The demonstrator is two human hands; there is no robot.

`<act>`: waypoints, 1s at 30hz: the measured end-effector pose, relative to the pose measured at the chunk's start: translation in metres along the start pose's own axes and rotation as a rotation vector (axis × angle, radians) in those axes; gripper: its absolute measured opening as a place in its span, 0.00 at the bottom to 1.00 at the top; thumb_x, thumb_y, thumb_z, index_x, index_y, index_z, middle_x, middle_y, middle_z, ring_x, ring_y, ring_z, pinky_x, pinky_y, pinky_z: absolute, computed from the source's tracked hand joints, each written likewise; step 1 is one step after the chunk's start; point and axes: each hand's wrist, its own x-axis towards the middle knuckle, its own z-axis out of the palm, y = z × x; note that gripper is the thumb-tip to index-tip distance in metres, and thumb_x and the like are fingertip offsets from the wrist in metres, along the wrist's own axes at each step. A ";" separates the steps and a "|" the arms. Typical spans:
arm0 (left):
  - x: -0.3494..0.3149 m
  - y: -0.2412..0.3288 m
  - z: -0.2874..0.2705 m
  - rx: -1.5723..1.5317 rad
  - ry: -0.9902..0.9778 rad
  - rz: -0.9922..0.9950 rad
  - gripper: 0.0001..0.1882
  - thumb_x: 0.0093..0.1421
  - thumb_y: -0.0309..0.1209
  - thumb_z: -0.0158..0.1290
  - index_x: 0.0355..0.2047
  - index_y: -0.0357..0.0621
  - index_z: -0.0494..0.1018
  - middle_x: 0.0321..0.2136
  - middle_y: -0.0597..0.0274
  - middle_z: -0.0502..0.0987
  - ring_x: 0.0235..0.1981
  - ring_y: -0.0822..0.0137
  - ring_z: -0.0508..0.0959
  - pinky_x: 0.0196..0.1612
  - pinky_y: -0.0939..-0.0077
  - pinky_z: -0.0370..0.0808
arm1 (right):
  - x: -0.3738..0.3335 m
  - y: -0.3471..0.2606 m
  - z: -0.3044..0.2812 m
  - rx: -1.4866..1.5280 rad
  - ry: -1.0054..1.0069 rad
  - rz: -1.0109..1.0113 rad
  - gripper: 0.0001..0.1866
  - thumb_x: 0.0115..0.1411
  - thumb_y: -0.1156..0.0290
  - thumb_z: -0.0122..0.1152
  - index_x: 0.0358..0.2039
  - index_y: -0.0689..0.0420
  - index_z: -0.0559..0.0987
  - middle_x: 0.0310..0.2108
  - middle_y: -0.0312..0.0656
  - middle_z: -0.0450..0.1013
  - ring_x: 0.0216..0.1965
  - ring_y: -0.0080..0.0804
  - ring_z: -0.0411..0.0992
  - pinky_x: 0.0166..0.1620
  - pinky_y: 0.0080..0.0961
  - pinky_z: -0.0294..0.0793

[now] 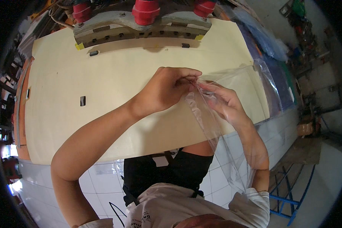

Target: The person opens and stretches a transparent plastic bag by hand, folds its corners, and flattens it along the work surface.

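Observation:
A clear, thin plastic sheet or bag (230,152) hangs from both hands; which of the two it is I cannot tell. My left hand (164,90) is closed, its fingertips pinching the gathered edge above the cream-covered table (64,129). Facing it, my right hand (227,103) is also closed on the plastic, thumb and fingers meeting the left fingertips. The film drapes over my right wrist and forearm toward my lap, and another part spreads right across the table's edge. Some right-hand fingers show through the film.
A machine bar (142,35) with red knobs (145,12) spans the table's far side. Small black blocks lie on the cover, one at the left (83,100). Clear and blue plastic sheets (266,38) are stacked far right. A blue metal frame (287,201) stands on the floor lower right.

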 end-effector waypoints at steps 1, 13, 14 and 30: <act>0.000 0.000 0.001 -0.037 0.000 0.018 0.19 0.58 0.15 0.50 0.51 0.30 0.69 0.40 0.54 0.79 0.42 0.72 0.76 0.46 0.80 0.74 | 0.000 0.000 -0.001 -0.002 -0.002 -0.001 0.24 0.56 0.81 0.53 0.56 0.67 0.69 0.55 0.46 0.69 0.58 0.32 0.65 0.61 0.29 0.61; -0.001 0.005 0.000 -0.034 0.012 -0.028 0.16 0.59 0.18 0.51 0.49 0.28 0.71 0.38 0.55 0.79 0.39 0.74 0.76 0.43 0.80 0.75 | 0.008 0.006 -0.009 0.427 0.075 -0.027 0.20 0.62 0.67 0.54 0.53 0.60 0.66 0.51 0.46 0.68 0.50 0.32 0.68 0.54 0.30 0.65; -0.001 0.004 0.001 -0.038 0.015 -0.027 0.16 0.59 0.18 0.51 0.49 0.28 0.71 0.38 0.55 0.79 0.39 0.74 0.76 0.43 0.80 0.75 | 0.008 0.007 -0.010 0.425 0.052 -0.057 0.21 0.62 0.65 0.54 0.53 0.60 0.65 0.51 0.47 0.68 0.50 0.33 0.68 0.54 0.30 0.65; 0.004 -0.016 0.002 0.135 0.142 0.259 0.09 0.60 0.27 0.55 0.37 0.32 0.77 0.24 0.60 0.79 0.26 0.78 0.72 0.30 0.79 0.73 | 0.009 0.005 -0.003 0.465 0.085 -0.171 0.29 0.61 0.52 0.52 0.55 0.62 0.63 0.53 0.52 0.66 0.50 0.36 0.67 0.55 0.34 0.62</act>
